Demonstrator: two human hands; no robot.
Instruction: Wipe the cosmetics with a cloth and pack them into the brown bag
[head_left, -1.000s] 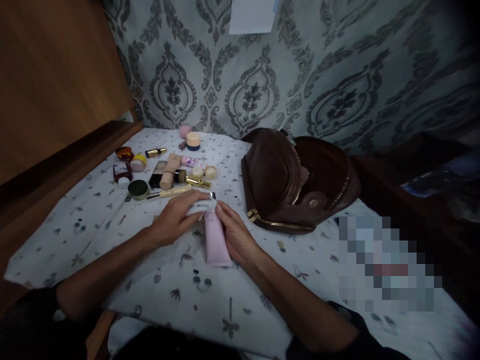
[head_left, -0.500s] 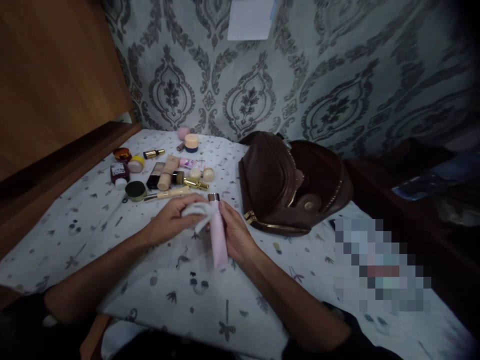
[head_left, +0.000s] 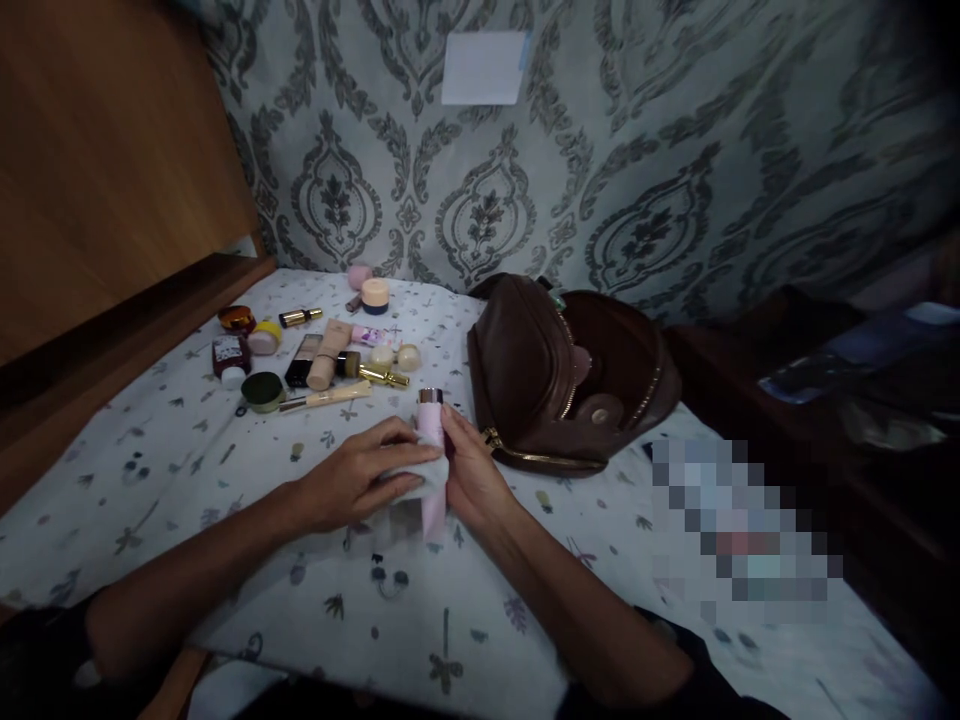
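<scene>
A pale pink tube (head_left: 433,522) with a shiny silver cap stands upright in my right hand (head_left: 474,462), whose fingers wrap its right side. My left hand (head_left: 375,470) is closed on a white wipe (head_left: 424,478) and presses it against the tube's left side and front. The wipe covers the tube's middle. Just beyond my left hand lie a pale-handled brush (head_left: 334,396) and a gold tube (head_left: 384,375). To the right of my right hand sits a brown leather bag (head_left: 517,350) with its zip undone.
Several cosmetics lie at the back left, among them a beige tube (head_left: 328,355), a green round jar (head_left: 262,391) and a dark red bottle (head_left: 229,357). A blurred-out flat item (head_left: 742,530) lies at the right. A wooden panel (head_left: 120,140) borders the left.
My left hand has moved down and right, bringing the wipe from beside the cap onto the tube's body. The right hand keeps its hold. The view has shifted slightly.
</scene>
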